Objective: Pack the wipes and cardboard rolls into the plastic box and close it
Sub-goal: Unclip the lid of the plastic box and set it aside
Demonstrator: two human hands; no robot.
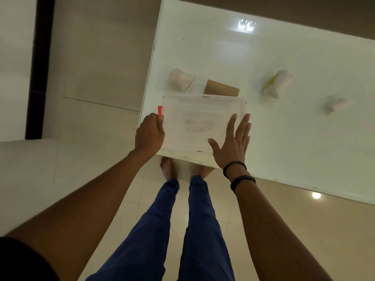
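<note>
A clear plastic box (194,110) with its lid on sits at the near left corner of the white table (284,138). My left hand (149,133) is closed on the red latch (160,110) at the box's left end. My right hand (233,142) lies flat with fingers spread at the box's right near corner. Behind the box lies a brown cardboard roll (221,89). A white roll or wipes pack (180,79) lies to its left. A white and yellow wipes pack (277,83) and a small white item (334,105) lie further right.
The table's near edge runs just in front of the box, and its left edge is beside my left hand. My legs and bare feet (168,167) stand on the tiled floor below. A dark vertical strip (38,67) runs along the wall at the left.
</note>
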